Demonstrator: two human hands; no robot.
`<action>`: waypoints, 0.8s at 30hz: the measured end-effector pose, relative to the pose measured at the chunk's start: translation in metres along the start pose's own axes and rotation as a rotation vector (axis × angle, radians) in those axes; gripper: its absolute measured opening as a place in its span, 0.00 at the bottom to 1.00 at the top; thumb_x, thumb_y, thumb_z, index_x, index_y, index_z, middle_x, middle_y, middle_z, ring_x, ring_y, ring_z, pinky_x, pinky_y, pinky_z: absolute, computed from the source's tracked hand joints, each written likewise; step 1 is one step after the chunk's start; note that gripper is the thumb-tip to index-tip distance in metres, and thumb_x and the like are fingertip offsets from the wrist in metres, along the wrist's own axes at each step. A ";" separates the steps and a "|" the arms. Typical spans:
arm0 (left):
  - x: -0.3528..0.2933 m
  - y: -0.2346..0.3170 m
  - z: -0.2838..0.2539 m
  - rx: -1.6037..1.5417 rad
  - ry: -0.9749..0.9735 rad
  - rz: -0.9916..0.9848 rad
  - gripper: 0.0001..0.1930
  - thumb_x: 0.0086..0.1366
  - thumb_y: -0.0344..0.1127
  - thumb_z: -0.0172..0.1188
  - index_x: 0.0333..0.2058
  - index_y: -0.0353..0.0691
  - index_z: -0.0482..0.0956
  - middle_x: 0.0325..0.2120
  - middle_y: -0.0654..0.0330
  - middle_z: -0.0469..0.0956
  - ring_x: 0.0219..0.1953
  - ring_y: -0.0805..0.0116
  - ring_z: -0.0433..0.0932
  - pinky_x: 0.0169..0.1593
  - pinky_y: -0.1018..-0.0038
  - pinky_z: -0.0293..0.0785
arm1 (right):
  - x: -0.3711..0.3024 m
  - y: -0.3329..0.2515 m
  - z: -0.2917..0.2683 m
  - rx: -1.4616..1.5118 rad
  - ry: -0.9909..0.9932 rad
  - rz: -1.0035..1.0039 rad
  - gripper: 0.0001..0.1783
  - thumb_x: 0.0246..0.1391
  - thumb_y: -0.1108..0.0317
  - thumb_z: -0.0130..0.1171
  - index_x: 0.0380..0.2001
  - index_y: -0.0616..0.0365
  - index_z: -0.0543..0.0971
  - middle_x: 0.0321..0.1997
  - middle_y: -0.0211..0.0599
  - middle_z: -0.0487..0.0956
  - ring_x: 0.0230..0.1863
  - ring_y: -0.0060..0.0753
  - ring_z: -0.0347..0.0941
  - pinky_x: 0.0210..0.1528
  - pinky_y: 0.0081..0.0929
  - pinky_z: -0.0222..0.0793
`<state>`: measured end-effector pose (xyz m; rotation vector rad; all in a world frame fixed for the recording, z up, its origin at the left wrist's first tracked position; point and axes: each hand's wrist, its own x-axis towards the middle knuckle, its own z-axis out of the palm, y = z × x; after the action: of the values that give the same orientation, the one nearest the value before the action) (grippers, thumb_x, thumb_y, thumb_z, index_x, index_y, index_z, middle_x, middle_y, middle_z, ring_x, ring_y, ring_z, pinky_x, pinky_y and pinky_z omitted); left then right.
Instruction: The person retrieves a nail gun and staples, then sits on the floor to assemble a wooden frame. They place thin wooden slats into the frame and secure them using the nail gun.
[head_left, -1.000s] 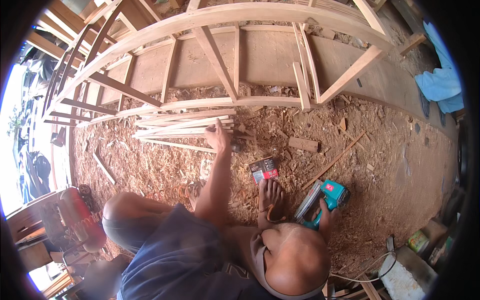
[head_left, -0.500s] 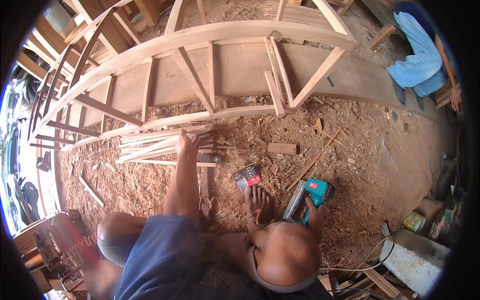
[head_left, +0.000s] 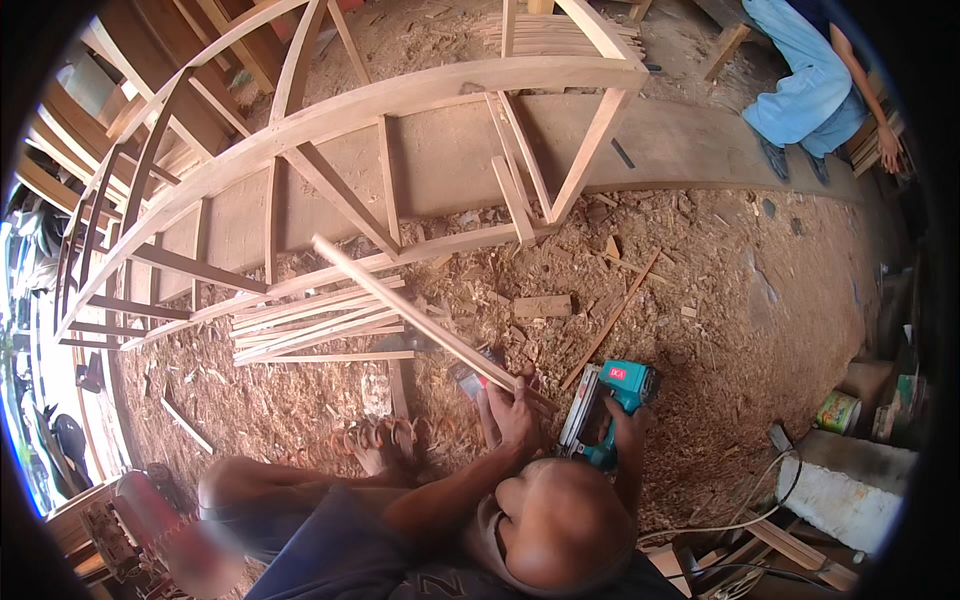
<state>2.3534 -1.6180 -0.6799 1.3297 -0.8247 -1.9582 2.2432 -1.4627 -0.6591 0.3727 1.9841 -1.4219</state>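
My left hand (head_left: 512, 415) is closed round the near end of a long, pale wooden strip (head_left: 405, 308). The strip slants up and away to the left, its far end over the low rail of a wooden frame (head_left: 440, 80). My right hand (head_left: 629, 424) grips the handle of a teal nail gun (head_left: 622, 383), which stands by my right knee with its silver magazine to the left. Partly hidden behind the strip and my left hand is a small printed packet (head_left: 468, 379). Beyond my feet lies a bundle of similar strips (head_left: 300, 325).
Shavings cover the ground, with a wood block (head_left: 542, 306) and a thin stick (head_left: 615, 315) lying on it. A person in light blue trousers (head_left: 805, 90) is at the far right. A can (head_left: 838, 411), a white block (head_left: 845, 490) and a cable (head_left: 770, 515) sit near right.
My left hand has come from the strip bundle toward my right knee, now holding one strip. The nail gun stays in my right hand. The whole view has shifted slightly.
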 end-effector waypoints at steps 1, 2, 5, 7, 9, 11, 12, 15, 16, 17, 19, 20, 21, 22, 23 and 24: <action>-0.001 -0.007 -0.010 0.080 -0.062 -0.052 0.18 0.73 0.28 0.51 0.57 0.40 0.57 0.45 0.51 0.79 0.40 0.61 0.81 0.39 0.67 0.80 | -0.001 -0.001 0.000 0.011 0.004 -0.021 0.10 0.58 0.67 0.64 0.31 0.62 0.76 0.16 0.33 0.72 0.11 0.31 0.69 0.13 0.32 0.62; -0.001 -0.015 -0.020 0.158 -0.123 -0.101 0.20 0.73 0.28 0.52 0.58 0.41 0.56 0.45 0.51 0.79 0.40 0.61 0.81 0.39 0.66 0.80 | -0.003 -0.002 0.000 0.012 0.027 -0.017 0.10 0.58 0.67 0.64 0.31 0.62 0.76 0.16 0.33 0.72 0.11 0.31 0.69 0.13 0.32 0.62; -0.003 -0.045 -0.029 0.224 -0.238 -0.141 0.17 0.70 0.26 0.56 0.55 0.31 0.69 0.41 0.50 0.82 0.35 0.60 0.83 0.39 0.67 0.81 | -0.002 -0.004 0.000 0.048 0.049 -0.010 0.09 0.57 0.68 0.65 0.32 0.62 0.76 0.15 0.33 0.72 0.10 0.31 0.68 0.12 0.31 0.62; -0.001 -0.062 -0.031 0.311 -0.425 -0.309 0.14 0.69 0.26 0.58 0.50 0.27 0.74 0.37 0.48 0.84 0.35 0.59 0.84 0.42 0.68 0.81 | 0.000 -0.002 -0.001 0.058 0.044 0.009 0.09 0.56 0.68 0.65 0.33 0.61 0.76 0.16 0.33 0.72 0.10 0.31 0.68 0.12 0.31 0.61; 0.002 -0.073 -0.029 0.355 -0.646 -0.533 0.11 0.68 0.26 0.59 0.44 0.23 0.78 0.33 0.47 0.85 0.36 0.59 0.85 0.47 0.68 0.80 | 0.003 0.001 -0.004 0.037 0.047 0.039 0.09 0.56 0.68 0.66 0.33 0.61 0.76 0.16 0.33 0.72 0.10 0.30 0.68 0.12 0.31 0.61; 0.006 -0.077 -0.030 0.250 -0.756 -0.531 0.11 0.67 0.26 0.60 0.42 0.21 0.79 0.31 0.47 0.86 0.39 0.61 0.86 0.51 0.69 0.78 | 0.007 0.005 -0.008 0.067 0.024 0.042 0.10 0.56 0.68 0.66 0.34 0.60 0.76 0.16 0.33 0.72 0.10 0.30 0.68 0.12 0.30 0.61; 0.006 -0.077 -0.031 0.222 -0.792 -0.555 0.11 0.66 0.26 0.61 0.40 0.20 0.80 0.31 0.47 0.86 0.40 0.61 0.86 0.54 0.69 0.77 | 0.009 0.006 -0.010 0.067 0.038 0.047 0.10 0.55 0.68 0.66 0.35 0.60 0.76 0.16 0.33 0.72 0.10 0.30 0.68 0.12 0.30 0.62; 0.006 -0.072 -0.029 0.270 -0.941 -0.421 0.14 0.63 0.29 0.63 0.47 0.29 0.80 0.35 0.54 0.86 0.40 0.67 0.85 0.47 0.70 0.80 | 0.012 0.010 -0.013 0.097 0.016 0.029 0.11 0.55 0.68 0.66 0.36 0.59 0.76 0.16 0.33 0.72 0.10 0.30 0.68 0.12 0.30 0.62; 0.004 -0.069 -0.027 0.316 -0.957 -0.374 0.13 0.63 0.28 0.62 0.46 0.31 0.80 0.35 0.54 0.86 0.40 0.67 0.85 0.47 0.70 0.79 | 0.013 0.010 -0.012 0.085 0.005 0.020 0.11 0.55 0.68 0.66 0.37 0.59 0.76 0.16 0.32 0.72 0.10 0.30 0.68 0.12 0.30 0.63; 0.001 -0.067 -0.025 0.404 -0.993 -0.367 0.12 0.63 0.27 0.61 0.45 0.33 0.80 0.35 0.55 0.86 0.40 0.67 0.85 0.47 0.70 0.79 | 0.014 0.010 -0.012 0.065 0.003 0.041 0.11 0.55 0.68 0.66 0.37 0.59 0.76 0.16 0.32 0.72 0.10 0.30 0.68 0.12 0.30 0.63; 0.000 -0.059 -0.020 0.469 -0.885 -0.198 0.11 0.63 0.26 0.59 0.44 0.33 0.79 0.35 0.53 0.86 0.41 0.66 0.84 0.47 0.69 0.79 | 0.016 0.009 -0.012 0.031 0.000 0.048 0.11 0.55 0.67 0.66 0.37 0.58 0.75 0.15 0.32 0.72 0.10 0.30 0.69 0.12 0.30 0.64; -0.001 -0.053 -0.018 0.578 -0.838 -0.182 0.10 0.63 0.25 0.58 0.44 0.33 0.79 0.35 0.52 0.86 0.41 0.65 0.84 0.47 0.69 0.79 | 0.017 0.009 -0.011 0.013 0.004 0.047 0.11 0.55 0.67 0.66 0.37 0.58 0.76 0.15 0.32 0.72 0.10 0.31 0.69 0.12 0.30 0.64; 0.003 -0.046 -0.015 0.638 -0.786 -0.150 0.11 0.62 0.22 0.55 0.44 0.33 0.78 0.35 0.50 0.85 0.42 0.63 0.84 0.48 0.67 0.79 | 0.017 0.009 -0.011 -0.005 0.020 0.049 0.11 0.55 0.67 0.66 0.37 0.58 0.76 0.15 0.32 0.72 0.10 0.31 0.69 0.12 0.30 0.64; 0.010 -0.036 -0.014 0.760 -0.796 -0.046 0.10 0.62 0.22 0.53 0.43 0.33 0.76 0.34 0.49 0.84 0.42 0.60 0.84 0.47 0.67 0.79 | 0.017 0.010 -0.011 0.019 0.011 0.047 0.11 0.55 0.67 0.66 0.37 0.58 0.76 0.15 0.32 0.72 0.10 0.31 0.69 0.12 0.31 0.64; 0.017 -0.025 -0.013 0.735 -0.745 -0.050 0.10 0.62 0.22 0.52 0.42 0.33 0.76 0.34 0.49 0.84 0.41 0.60 0.84 0.46 0.66 0.79 | 0.017 0.011 -0.011 0.043 0.011 0.045 0.11 0.55 0.67 0.66 0.37 0.58 0.76 0.15 0.32 0.72 0.10 0.31 0.69 0.12 0.31 0.64; 0.024 -0.012 -0.011 0.713 -0.682 -0.039 0.10 0.62 0.22 0.51 0.42 0.33 0.75 0.34 0.49 0.84 0.40 0.60 0.84 0.46 0.66 0.79 | 0.018 0.012 -0.011 0.058 0.019 0.074 0.11 0.55 0.67 0.66 0.37 0.58 0.76 0.15 0.32 0.72 0.10 0.31 0.69 0.12 0.31 0.64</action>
<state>2.3552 -1.6310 -0.7060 0.9935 -1.9712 -2.2741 2.2330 -1.4510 -0.6773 0.4830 1.9271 -1.4369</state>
